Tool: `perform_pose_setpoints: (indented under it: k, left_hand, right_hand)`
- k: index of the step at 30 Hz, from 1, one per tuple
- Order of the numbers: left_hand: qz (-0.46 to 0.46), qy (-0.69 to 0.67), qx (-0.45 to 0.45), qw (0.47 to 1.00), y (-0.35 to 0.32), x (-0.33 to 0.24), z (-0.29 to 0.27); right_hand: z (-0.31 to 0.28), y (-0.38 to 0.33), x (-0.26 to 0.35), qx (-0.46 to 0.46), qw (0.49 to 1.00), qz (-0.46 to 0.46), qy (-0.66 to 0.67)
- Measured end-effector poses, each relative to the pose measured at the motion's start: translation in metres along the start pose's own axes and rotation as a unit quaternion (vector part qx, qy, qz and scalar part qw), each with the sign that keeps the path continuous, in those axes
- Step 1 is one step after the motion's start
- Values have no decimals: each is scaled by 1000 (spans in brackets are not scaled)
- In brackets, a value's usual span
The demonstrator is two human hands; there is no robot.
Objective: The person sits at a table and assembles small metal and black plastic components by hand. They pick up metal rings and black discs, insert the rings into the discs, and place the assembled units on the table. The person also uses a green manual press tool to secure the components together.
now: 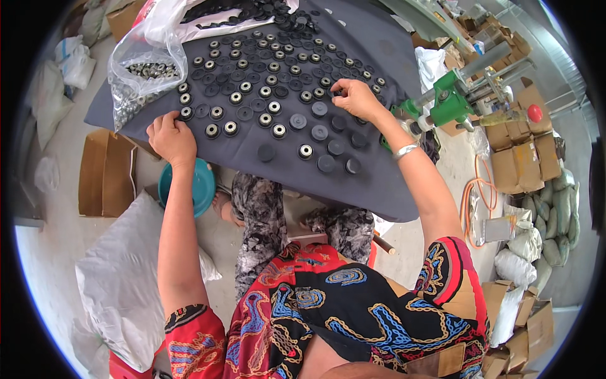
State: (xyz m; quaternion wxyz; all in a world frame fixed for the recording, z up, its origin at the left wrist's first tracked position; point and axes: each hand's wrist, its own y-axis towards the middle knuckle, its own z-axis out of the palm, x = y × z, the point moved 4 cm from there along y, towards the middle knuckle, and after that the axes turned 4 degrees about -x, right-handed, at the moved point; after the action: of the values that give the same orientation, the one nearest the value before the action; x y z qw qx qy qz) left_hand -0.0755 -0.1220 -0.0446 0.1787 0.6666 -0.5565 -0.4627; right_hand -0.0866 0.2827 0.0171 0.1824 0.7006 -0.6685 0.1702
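Note:
Several small metal bearings (236, 98) sit in round black plastic caps across a dark grey cloth (391, 183). Other black caps lie there without a bearing, such as a flat one (266, 152) near the front edge. My left hand (172, 138) rests at the cloth's left edge, its fingers curled closed beside a capped bearing (186, 112); whatever is in them is hidden. Over the right part of the rows, my right hand (356, 101) pinches a black cap (339, 93) between thumb and fingers. The fingers partly cover that cap.
A clear plastic bag (148, 88) full of loose bearings stands at the cloth's left. Black caps (252, 11) are heaped at the far side. A green metal hand press (449, 101) with a red knob is on the right. Below the left edge are a teal basin (201, 188) and a cardboard box (104, 180).

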Motion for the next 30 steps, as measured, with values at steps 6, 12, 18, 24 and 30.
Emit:
perform_pose_setpoints:
  k: [6,12,18,24,30]
  left_hand:
    - [-5,6,7,1000,-1,0,2]
    - [0,8,7,1000,0,2,1]
    - [-7,10,10,1000,0,0,2]
    - [0,-2,11,1000,0,1,1]
    - [3,5,3,1000,0,0,1]
  right_hand:
    - [-1,-9,-5,-21,999,-28,-26]
    - [-4,-11,14,83,968,-61,-227]
    - [-6,4,13,34,977,-109,-177]
    - [3,17,25,3,991,-125,-55]
    - [14,25,25,22,987,-136,-78]
